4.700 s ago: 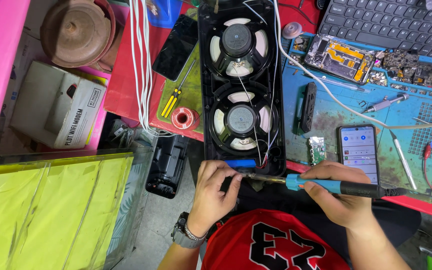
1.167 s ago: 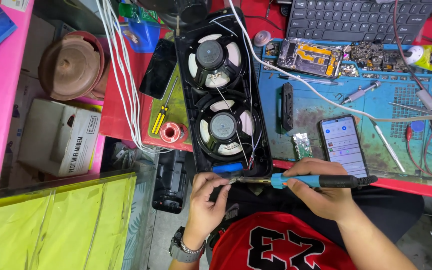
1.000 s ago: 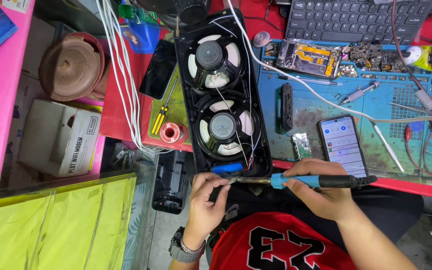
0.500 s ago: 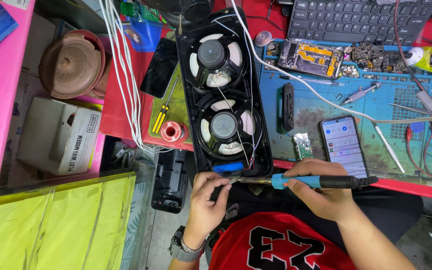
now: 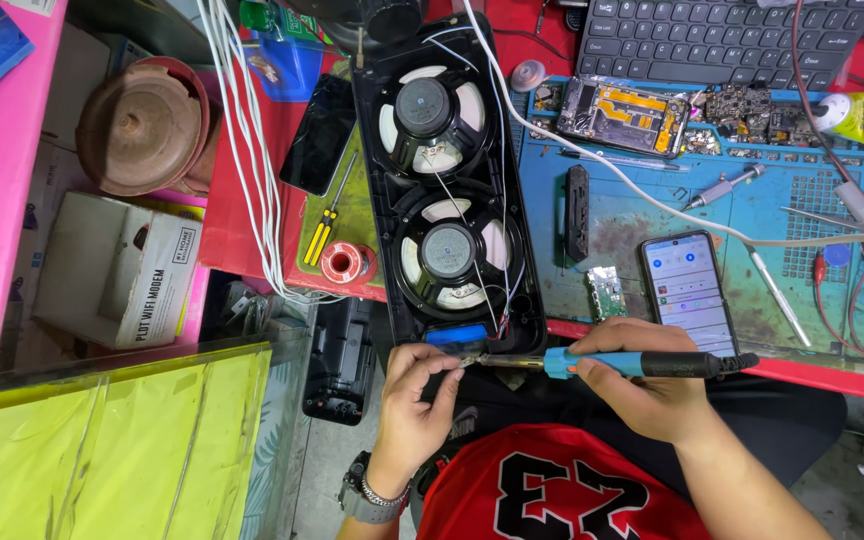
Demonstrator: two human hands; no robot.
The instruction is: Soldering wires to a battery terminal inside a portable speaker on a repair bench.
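One cam only, head-worn, looking straight down, close in. The speaker box sits at centre frame, running top to bottom. Right of it: blue mat. Left of it: cardboard box. Just below it: wearer's hands & red shirt.

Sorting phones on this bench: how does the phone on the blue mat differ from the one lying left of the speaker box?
The phone on the blue mat has its screen lit; the phone left of the speaker box is dark. The first rests on the blue mat close to the right hand; the second lies on the red surface beside white cables, far from both hands. Both lie flat, screen up.
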